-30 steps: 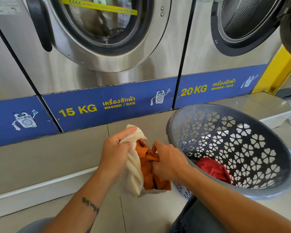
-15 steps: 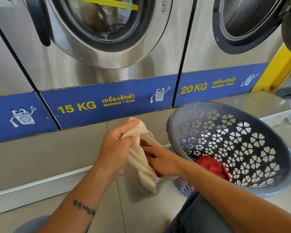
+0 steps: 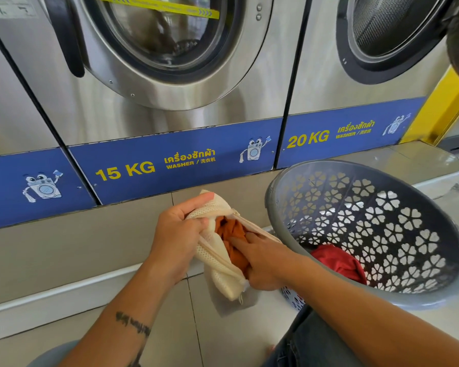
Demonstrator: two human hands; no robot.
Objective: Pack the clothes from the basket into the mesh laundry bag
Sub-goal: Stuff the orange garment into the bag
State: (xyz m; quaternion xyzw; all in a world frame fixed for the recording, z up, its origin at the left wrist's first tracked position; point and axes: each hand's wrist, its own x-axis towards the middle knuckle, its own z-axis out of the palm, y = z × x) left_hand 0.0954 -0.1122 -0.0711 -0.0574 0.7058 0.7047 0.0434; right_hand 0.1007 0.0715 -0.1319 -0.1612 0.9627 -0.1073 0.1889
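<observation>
Head view: left hand clenches the mesh laundry bag at its mouth. Right hand, fingers curled, grasps the orange garment inside. Cloth looks light and limp, best bunched by the handful; red garment lies in basket.

basket right of bag

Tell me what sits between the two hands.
Head view: the mesh bag, its mouth open, with an orange garment inside, between the left hand and right hand.
</observation>
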